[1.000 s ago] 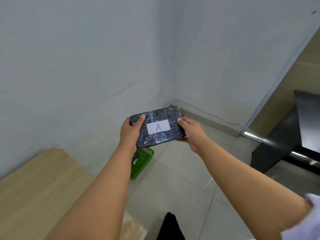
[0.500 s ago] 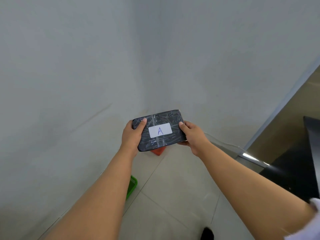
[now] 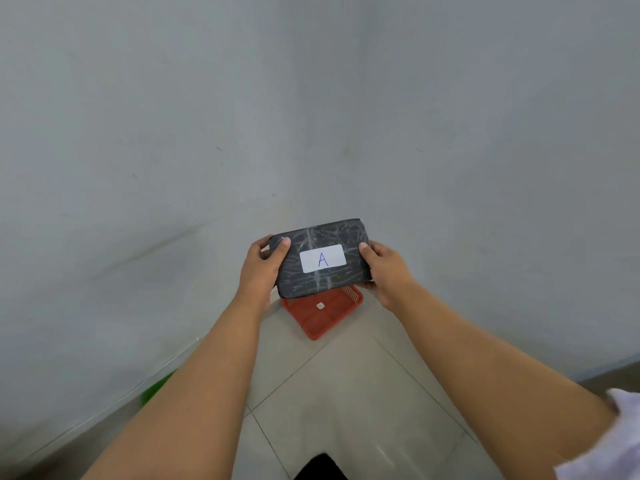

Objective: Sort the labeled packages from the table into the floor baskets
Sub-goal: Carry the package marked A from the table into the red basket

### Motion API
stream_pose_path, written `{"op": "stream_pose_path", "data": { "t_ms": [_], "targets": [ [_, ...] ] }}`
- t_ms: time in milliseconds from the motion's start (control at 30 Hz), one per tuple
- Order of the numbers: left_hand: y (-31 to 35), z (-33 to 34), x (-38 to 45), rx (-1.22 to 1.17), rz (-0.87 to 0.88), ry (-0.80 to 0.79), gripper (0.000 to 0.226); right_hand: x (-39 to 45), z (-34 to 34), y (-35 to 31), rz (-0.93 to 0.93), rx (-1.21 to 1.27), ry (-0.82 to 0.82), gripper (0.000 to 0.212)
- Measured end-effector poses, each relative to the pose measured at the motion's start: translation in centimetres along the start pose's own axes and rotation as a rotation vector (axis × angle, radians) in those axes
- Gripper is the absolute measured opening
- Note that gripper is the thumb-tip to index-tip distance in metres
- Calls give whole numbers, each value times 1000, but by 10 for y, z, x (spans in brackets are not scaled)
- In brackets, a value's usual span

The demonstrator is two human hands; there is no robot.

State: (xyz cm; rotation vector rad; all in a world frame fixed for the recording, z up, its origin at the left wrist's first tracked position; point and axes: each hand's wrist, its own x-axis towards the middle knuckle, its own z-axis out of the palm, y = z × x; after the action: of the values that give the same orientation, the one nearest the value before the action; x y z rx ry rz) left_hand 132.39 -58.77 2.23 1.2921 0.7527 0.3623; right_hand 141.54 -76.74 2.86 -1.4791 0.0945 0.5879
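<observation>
Package (image 3: 320, 258), black wrap, label "A": your left hand (image 3: 260, 271) and right hand (image 3: 385, 269) clasp its ends, above the red basket (image 3: 323, 315) on the floor. Step: carrying to sort. Next: confirm the basket matches, lower, release.

Bare forearms, white sleeve (image 3: 620, 441) at right elbow

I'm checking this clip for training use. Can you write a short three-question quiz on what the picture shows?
1. True or false: both hands grip the package.
2. Which letter is on its white label?
3. Which basket lies on the floor just beyond the package: a) red, b) blue, c) yellow?

Key:
1. True: the left hand and the right hand hold its short ends.
2. A.
3. a, the red basket.
</observation>
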Motion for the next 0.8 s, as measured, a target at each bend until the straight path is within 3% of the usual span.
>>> {"op": "stream_pose_path", "data": {
  "t_ms": [233, 533, 800],
  "targets": [
    [-11, 43, 99, -47, -86, 75, 47, 136, -5, -26, -24, -105, -28, 27],
    [-8, 85, 208, 29, -117, 161, 29, 278, 2, -49, 77, -119, -50, 27],
    [-79, 115, 268, 9, -180, 382, 22, 391, -1, 3, 180, -247, -140, 23]
  ]
}}
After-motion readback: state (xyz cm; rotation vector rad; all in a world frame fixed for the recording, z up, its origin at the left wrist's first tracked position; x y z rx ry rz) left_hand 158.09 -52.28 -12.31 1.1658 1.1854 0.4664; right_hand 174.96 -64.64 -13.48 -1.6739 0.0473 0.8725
